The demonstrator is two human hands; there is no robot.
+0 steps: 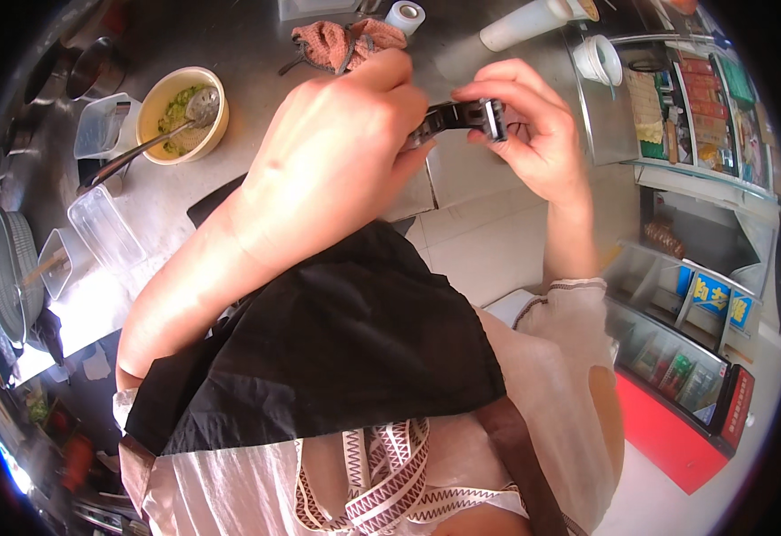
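Note:
Both hands are raised in front of my chest, above the black apron (337,330). Between them is a small black curved strap-like piece (451,116) with a silvery end; its exact kind is unclear. My left hand (341,147) is closed round its left end, the back of the hand toward me and the fingertips mostly hidden. At the silvery end, the thumb and fingers of my right hand (538,134) pinch the piece. Just beyond my left hand, a crumpled pink cloth (337,45) with a dark edge lies on the metal counter (247,45).
On the left stand a cream bowl (221,134) of chopped greens with a slotted ladle (131,154), clear plastic containers (109,228) and a grey basket (11,277). A white roll (406,16) sits at the back. To the right are shelves (708,179) and a red display cooler (667,429).

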